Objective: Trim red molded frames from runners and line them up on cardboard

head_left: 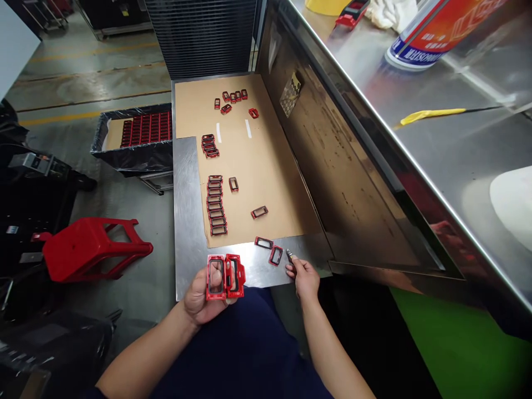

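My left hand [198, 302] grips two red plastic frames with black inner rims, a flat one [210, 293] and a deeper one [241, 277], side by side above the table's near edge. My right hand [307, 281] is closed around a small tool with a metal tip [290, 254]; its handle is hidden in the fingers. Just left of that tip, one red-and-black frame [276, 255] lies on the bare metal, touching or nearly touching another frame [264, 243].
Brown cardboard [266, 166] covers most of the table, with a column of frames [215, 206] along its left side and more frames [236, 97] at the far end. A filled bin [133, 157] and a red stool [85, 246] stand left. A raised metal counter [436, 144] borders the right.
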Demonstrator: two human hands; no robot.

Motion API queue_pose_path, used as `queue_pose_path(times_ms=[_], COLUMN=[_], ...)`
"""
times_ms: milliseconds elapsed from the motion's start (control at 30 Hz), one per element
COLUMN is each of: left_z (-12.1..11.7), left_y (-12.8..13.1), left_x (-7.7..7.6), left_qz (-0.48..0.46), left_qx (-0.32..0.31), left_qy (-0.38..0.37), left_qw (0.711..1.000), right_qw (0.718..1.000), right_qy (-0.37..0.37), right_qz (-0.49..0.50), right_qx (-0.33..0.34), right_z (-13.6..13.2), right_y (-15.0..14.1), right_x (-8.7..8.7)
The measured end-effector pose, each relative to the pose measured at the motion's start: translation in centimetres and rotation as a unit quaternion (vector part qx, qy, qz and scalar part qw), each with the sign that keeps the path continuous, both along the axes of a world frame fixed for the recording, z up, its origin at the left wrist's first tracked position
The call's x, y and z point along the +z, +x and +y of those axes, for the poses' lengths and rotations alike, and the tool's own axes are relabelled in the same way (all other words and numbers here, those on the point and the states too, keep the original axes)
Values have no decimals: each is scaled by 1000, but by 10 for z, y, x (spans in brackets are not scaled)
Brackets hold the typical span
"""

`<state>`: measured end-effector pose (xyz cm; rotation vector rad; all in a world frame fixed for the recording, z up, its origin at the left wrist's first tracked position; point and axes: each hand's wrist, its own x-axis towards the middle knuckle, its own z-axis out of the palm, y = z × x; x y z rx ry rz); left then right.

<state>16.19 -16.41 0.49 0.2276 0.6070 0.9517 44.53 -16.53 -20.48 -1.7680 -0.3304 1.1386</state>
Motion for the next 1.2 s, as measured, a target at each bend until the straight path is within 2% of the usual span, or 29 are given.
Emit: queue_pose_path(times_ms=[100, 233, 467, 733, 1033, 1200], left_z=[0, -1, -1, 0, 1, 1], left_y=[-1, -2, -3, -4, 0, -1], left_x=[-5, -7, -7, -14, -14, -15], left_qz=[-20, -18, -120, -118, -91, -88], left_qx=[19, 53, 61, 32, 64, 48], left_qy=[13, -12, 15, 37, 18, 39], left_qw=[1000, 998, 991, 992, 994, 994], right_qw=[1000, 1000, 1000, 1000, 1000, 1000], right_qy=[-2, -1, -4, -2, 0, -3], right_qz=[-2, -3, -11, -15, -13, -14], right_qx=[-3, -6, -2, 1, 1, 1], right_z=[1, 2, 0, -1, 0, 0], right_y=[0, 0, 2, 1, 1, 1], right_x=[0, 0, -3, -6, -2, -2])
